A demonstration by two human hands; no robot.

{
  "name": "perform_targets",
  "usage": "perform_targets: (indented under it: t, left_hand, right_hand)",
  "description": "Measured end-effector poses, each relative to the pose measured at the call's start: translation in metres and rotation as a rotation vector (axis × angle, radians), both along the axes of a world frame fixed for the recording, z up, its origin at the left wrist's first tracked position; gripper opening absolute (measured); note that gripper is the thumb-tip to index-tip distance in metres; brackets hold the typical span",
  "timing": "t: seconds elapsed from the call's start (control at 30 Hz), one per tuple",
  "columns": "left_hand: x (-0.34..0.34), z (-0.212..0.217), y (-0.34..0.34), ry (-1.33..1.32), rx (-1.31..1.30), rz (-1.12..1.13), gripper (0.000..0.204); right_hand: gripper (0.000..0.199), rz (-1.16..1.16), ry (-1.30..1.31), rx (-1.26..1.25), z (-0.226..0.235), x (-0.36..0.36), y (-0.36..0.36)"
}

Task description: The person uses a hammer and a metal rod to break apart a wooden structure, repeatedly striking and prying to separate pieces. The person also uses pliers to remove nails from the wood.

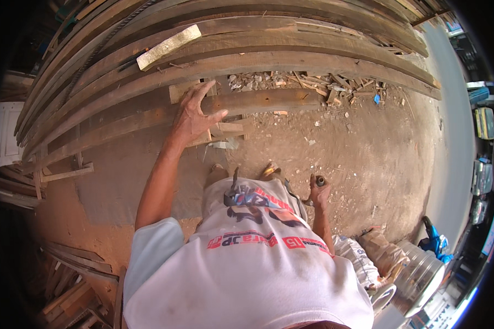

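My left hand (195,118) lies flat with fingers spread on a short wooden offcut (182,90) at the upper middle of the frame, where it rests against the long plank (258,101) lying across the dirt. Nothing is gripped there; the palm only presses down. My right hand (318,192), lower and right of centre beside my hip, is closed around the handle of a tool (299,197), a hammer as far as I can tell, whose head is mostly hidden behind my shirt.

The risk, I judge, is the loose scraps: the offcut could skid under my palm, and rough edges could drive a splinter into my spread fingers. A swing of the tool toward that spot would put those fingers in its path.

Behind the plank, the stacked timber (230,44) closes off the whole upper frame, and wood chips (307,82) litter the gap. The bare ground (368,153) to the right is the open room; a large clear jug (420,274) sits at the lower right.
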State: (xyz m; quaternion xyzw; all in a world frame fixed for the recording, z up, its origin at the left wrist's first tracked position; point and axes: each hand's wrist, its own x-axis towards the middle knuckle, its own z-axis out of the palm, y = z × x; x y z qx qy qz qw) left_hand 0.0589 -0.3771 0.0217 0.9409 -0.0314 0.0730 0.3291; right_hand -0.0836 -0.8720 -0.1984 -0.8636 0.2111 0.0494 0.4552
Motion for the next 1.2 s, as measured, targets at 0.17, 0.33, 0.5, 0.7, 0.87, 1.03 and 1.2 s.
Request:
perform_targets:
  t: [0.17, 0.33, 0.5, 0.7, 0.87, 1.03, 1.2]
  left_hand:
    - [-0.039, -0.008, 0.147, 0.092, 0.032, 0.268, 0.083]
    - [-0.048, -0.03, 0.201, 0.264, 0.281, 0.445, 0.082]
    - [-0.053, -0.054, 0.201, 0.224, 0.389, 0.377, 0.071]
    - [-0.056, -0.05, 0.2, 0.28, 0.367, 0.389, 0.062]
    - [-0.032, -0.009, 0.176, -0.029, 0.041, 0.545, 0.062]
    - [0.057, 0.04, 0.144, -0.378, 0.362, 0.239, 0.073]
    - [0.111, 0.009, 0.171, 0.008, 0.459, 0.269, 0.071]
  right_hand:
    - [0.036, -0.342, -0.335, 0.083, 0.155, 0.046, 0.033]
    - [0.033, -0.236, -1.015, 0.342, 0.303, 0.051, 0.094]
    - [0.038, 0.059, -1.292, 0.602, 0.374, 0.08, 0.148]
    - [0.031, 0.092, -1.231, 0.726, 0.33, 0.144, 0.209]
    - [0.05, 0.102, -1.191, 0.685, 0.33, 0.148, 0.217]
    - [0.061, 0.263, -1.114, 0.72, 0.323, 0.14, 0.209]
    - [0.055, 0.275, -1.132, 0.703, 0.32, 0.137, 0.189]
